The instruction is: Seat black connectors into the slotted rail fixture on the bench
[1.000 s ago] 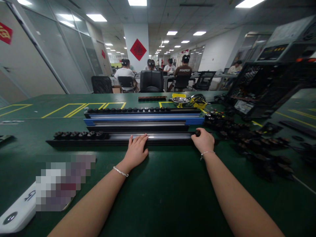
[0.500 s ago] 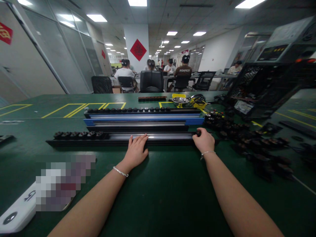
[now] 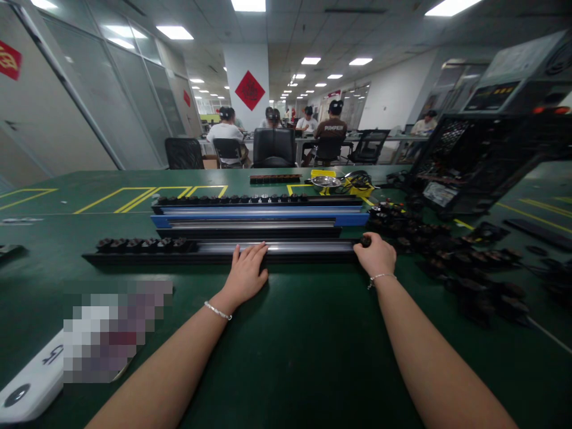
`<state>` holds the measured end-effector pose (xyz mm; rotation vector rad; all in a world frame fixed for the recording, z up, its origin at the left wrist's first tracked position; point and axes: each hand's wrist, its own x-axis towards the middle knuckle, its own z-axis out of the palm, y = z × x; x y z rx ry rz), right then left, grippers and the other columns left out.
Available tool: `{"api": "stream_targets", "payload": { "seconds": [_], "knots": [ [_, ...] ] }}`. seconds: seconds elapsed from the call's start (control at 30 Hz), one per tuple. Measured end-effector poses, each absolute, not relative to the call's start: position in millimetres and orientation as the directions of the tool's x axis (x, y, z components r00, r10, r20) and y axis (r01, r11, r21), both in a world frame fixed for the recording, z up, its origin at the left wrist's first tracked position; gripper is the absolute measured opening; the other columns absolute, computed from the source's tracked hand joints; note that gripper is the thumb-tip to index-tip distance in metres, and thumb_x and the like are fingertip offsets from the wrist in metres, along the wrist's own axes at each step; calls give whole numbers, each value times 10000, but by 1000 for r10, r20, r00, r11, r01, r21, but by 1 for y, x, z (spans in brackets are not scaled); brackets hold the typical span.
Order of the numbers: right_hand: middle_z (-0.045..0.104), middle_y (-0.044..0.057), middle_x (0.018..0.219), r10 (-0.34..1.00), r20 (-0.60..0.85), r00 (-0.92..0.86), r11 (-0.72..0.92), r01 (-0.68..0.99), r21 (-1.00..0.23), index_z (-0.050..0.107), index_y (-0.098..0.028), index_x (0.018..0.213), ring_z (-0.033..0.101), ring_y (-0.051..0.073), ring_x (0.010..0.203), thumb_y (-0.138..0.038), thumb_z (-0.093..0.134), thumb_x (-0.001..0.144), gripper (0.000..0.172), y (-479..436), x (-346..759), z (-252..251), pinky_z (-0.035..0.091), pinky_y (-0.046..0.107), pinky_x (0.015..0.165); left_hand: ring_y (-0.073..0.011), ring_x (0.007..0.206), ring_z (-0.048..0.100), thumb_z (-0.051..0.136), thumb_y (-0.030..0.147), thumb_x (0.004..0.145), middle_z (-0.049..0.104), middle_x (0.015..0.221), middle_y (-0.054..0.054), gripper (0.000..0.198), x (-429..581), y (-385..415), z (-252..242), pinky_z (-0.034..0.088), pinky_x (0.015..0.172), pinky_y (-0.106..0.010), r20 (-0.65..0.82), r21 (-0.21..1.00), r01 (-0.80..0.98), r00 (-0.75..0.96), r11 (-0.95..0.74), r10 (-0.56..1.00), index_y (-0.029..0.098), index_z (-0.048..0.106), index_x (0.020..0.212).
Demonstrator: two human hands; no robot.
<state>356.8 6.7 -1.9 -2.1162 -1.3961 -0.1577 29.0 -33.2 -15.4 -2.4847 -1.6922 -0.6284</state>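
Note:
A long black rail (image 3: 308, 253) with a shiny metal channel lies crosswise in front of me. Several small black parts with dark round tops (image 3: 143, 245) sit in a row at its left end. My left hand (image 3: 248, 274) rests flat on the middle of the rail, fingers stretched out. At the rail's right end, my right hand (image 3: 378, 253) pinches a small black part (image 3: 366, 241) of what looks like the same sort. Its lower side is hidden behind my fingers.
Blue and black rails (image 3: 259, 220) lie just behind. Loose black parts (image 3: 478, 262) are heaped at right, below an open computer case (image 3: 465, 161). A metal bowl (image 3: 326, 181) and yellow trays stand farther back. A white device (image 3: 36, 375), partly pixelated, lies front left.
My right hand has shifted slightly to the right at the rail's end, the small black part still between its fingers. The left hand stays in place on the rail.

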Motion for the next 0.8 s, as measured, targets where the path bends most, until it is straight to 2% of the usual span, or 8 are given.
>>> {"api": "stream_targets", "payload": {
  "seconds": [0.57,0.8],
  "knots": [
    [665,106,970,814,357,459,-290,853,-435,601,-179,1113,585,243,920,-288,501,729,411,8,360,0,391,363,874,-246,1294,410,461,237,790,466,1414,-54,539,30,-34,-13,108,1145,-558,367,157,909,309,-386,877,220,433,1327],
    [657,90,988,796,337,503,-343,833,-434,614,-198,1071,553,256,979,-356,527,693,418,8,363,1,292,459,988,-246,1298,406,457,236,794,465,1415,-52,532,30,-35,-13,110,1144,-560,367,166,907,306,-386,878,224,433,1326]
  ]
}}
